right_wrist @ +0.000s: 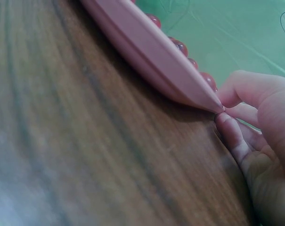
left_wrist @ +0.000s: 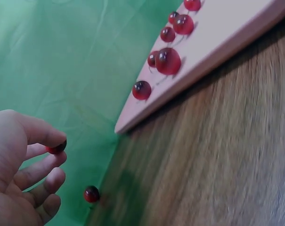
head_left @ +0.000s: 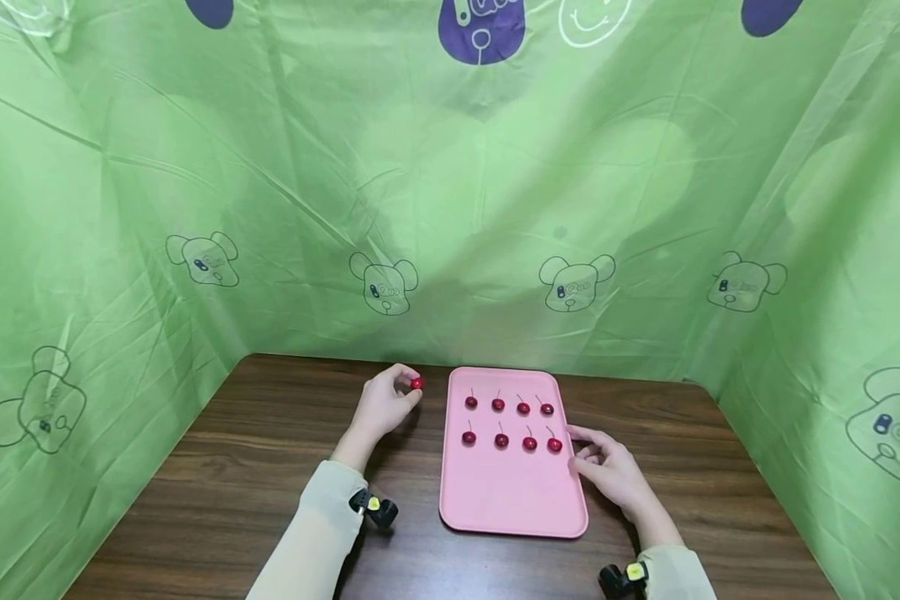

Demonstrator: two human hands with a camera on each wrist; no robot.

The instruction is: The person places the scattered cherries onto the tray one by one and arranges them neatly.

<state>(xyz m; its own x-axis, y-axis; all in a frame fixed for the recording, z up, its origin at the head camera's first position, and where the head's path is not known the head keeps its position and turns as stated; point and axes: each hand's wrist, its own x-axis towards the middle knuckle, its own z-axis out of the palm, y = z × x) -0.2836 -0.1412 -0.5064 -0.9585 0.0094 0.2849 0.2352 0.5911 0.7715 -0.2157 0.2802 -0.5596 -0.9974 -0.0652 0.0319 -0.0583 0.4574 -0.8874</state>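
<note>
My left hand (head_left: 384, 406) is above the table, left of the pink tray (head_left: 510, 500), and pinches a red cherry (head_left: 417, 383) between thumb and fingertips. The left wrist view shows a dark red cherry (left_wrist: 57, 147) in the fingers of the left hand (left_wrist: 24, 165), with a second loose cherry (left_wrist: 91, 194) below them. On the tray, several cherries (head_left: 501, 440) with stems stand in two rows across its far half. My right hand (head_left: 607, 471) holds the tray's right edge, thumb and fingertips at the rim (right_wrist: 206, 101) in the right wrist view.
A dark brown wooden table (head_left: 270, 467) lies under the tray and hands. Green cloth (head_left: 480, 208) with printed mouse heads hangs behind and on both sides. Small black cameras (head_left: 375, 507) are strapped to both sleeved wrists.
</note>
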